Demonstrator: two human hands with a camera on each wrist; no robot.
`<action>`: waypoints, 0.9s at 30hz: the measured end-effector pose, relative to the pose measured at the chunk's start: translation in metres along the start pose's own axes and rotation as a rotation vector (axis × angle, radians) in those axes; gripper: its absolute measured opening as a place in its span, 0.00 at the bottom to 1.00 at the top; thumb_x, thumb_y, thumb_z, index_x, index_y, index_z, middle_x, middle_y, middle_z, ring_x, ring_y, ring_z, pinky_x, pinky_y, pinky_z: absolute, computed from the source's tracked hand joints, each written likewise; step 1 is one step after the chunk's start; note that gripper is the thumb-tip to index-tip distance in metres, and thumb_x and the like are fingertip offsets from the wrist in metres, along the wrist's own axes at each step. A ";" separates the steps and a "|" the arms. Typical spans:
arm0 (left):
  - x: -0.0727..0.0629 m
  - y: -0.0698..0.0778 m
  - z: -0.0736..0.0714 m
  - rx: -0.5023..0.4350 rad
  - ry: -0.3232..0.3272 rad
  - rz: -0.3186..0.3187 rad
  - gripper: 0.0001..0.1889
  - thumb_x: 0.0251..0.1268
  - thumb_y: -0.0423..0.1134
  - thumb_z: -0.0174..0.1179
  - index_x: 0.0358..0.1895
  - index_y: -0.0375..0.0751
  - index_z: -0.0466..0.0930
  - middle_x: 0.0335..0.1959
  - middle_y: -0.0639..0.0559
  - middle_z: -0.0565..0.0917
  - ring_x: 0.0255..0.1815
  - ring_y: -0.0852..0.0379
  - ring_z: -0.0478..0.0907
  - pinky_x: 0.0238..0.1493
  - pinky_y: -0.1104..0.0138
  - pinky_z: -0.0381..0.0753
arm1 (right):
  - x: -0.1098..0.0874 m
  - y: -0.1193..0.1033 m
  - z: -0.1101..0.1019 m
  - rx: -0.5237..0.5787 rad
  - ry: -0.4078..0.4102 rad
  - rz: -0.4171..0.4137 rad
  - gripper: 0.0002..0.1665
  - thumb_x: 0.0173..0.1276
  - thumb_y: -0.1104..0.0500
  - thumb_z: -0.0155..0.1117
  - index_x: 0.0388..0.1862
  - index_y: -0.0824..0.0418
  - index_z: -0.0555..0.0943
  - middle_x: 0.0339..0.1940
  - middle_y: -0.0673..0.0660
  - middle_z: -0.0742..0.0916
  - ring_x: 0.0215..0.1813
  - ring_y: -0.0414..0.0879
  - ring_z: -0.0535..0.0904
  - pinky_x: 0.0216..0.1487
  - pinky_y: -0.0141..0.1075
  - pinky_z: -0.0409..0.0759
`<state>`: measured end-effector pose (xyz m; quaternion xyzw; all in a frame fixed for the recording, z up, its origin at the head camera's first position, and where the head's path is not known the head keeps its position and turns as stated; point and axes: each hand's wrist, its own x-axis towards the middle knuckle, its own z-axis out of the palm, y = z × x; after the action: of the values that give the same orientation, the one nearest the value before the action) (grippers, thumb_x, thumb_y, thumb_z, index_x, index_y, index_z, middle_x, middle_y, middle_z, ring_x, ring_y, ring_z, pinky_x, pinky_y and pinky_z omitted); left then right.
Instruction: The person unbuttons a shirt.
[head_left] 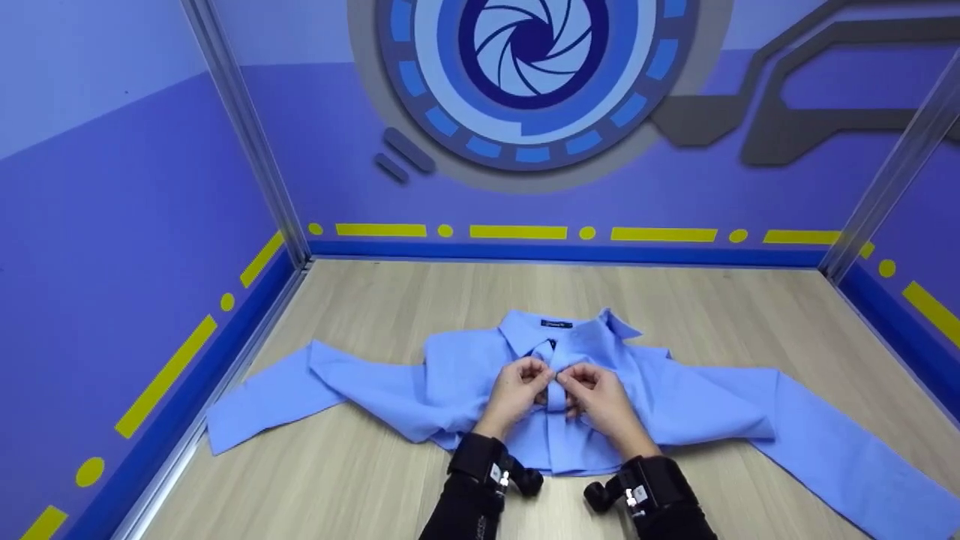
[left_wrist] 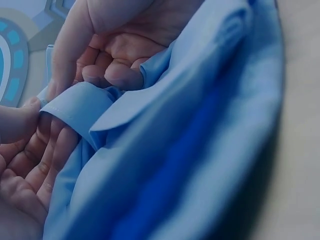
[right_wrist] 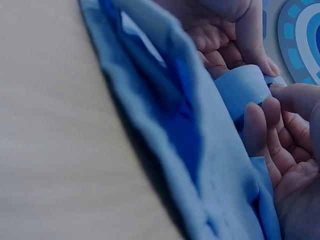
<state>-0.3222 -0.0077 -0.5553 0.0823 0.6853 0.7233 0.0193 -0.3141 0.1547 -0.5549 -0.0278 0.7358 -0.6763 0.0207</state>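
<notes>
Clock positions refer to the head view, taken from the middle of the shirt. A blue-purple wall panel (head_left: 150, 247) with yellow markings stands at 10 o'clock, beside the tabletop (head_left: 360, 487). The light blue shirt (head_left: 457, 360) lies spread across the tabletop, one sleeve (head_left: 262, 390) extending to 9 o'clock, bent along its length. The left hand (head_left: 516, 393), with a black wristband (head_left: 478, 456), pinches the front placket (head_left: 556, 442) from its 9 o'clock side. The collar (head_left: 517, 331) lies at 12 o'clock, with a dark label (head_left: 556, 324) inside it; the placket runs down towards 6 o'clock. The right hand (head_left: 604, 402) pinches the placket from its 3 o'clock side, fingertips close to those of the left. Both wrist views show a band of cloth raised between the hands. The other sleeve (head_left: 847, 442) extends between 3 and 4 o'clock.
</notes>
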 end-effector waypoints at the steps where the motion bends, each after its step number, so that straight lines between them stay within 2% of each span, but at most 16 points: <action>1: 0.001 -0.001 -0.001 -0.008 0.001 -0.001 0.08 0.70 0.30 0.62 0.38 0.24 0.78 0.26 0.55 0.77 0.22 0.62 0.73 0.24 0.71 0.76 | 0.000 0.000 -0.001 0.022 -0.003 0.008 0.12 0.72 0.61 0.67 0.41 0.71 0.81 0.25 0.57 0.82 0.23 0.45 0.78 0.23 0.38 0.83; 5: 0.003 -0.004 -0.003 -0.041 0.004 -0.016 0.09 0.69 0.32 0.63 0.40 0.24 0.80 0.27 0.54 0.80 0.23 0.60 0.75 0.25 0.69 0.79 | 0.000 0.000 -0.003 0.083 -0.015 0.030 0.12 0.72 0.61 0.66 0.44 0.72 0.81 0.27 0.57 0.82 0.26 0.44 0.78 0.24 0.36 0.82; 10: 0.002 -0.003 -0.004 -0.063 0.008 -0.025 0.08 0.69 0.31 0.64 0.41 0.26 0.82 0.29 0.52 0.82 0.24 0.60 0.77 0.27 0.68 0.82 | -0.001 -0.001 -0.005 0.109 -0.024 0.041 0.12 0.72 0.63 0.66 0.44 0.73 0.81 0.30 0.56 0.82 0.28 0.44 0.79 0.25 0.35 0.82; 16: 0.002 -0.004 -0.004 -0.103 0.006 -0.025 0.09 0.67 0.30 0.66 0.43 0.25 0.82 0.29 0.50 0.83 0.23 0.59 0.79 0.27 0.68 0.82 | -0.001 -0.002 -0.004 0.104 -0.020 0.040 0.12 0.72 0.62 0.66 0.44 0.72 0.81 0.28 0.56 0.82 0.28 0.45 0.79 0.25 0.35 0.82; 21: 0.001 -0.004 -0.003 -0.070 0.008 -0.011 0.09 0.66 0.31 0.67 0.43 0.26 0.84 0.30 0.49 0.85 0.24 0.59 0.79 0.28 0.67 0.83 | -0.002 -0.002 -0.004 0.072 -0.015 0.038 0.13 0.71 0.62 0.67 0.44 0.72 0.81 0.28 0.57 0.82 0.28 0.45 0.78 0.25 0.35 0.82; 27: 0.002 -0.005 -0.002 -0.084 0.019 -0.014 0.08 0.70 0.30 0.62 0.41 0.24 0.82 0.27 0.50 0.82 0.23 0.59 0.78 0.27 0.68 0.83 | -0.001 -0.003 -0.002 0.062 0.011 0.046 0.11 0.71 0.62 0.67 0.44 0.72 0.82 0.28 0.58 0.83 0.26 0.45 0.78 0.24 0.35 0.81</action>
<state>-0.3252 -0.0089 -0.5602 0.0697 0.6552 0.7520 0.0216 -0.3127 0.1568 -0.5518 -0.0063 0.7149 -0.6984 0.0331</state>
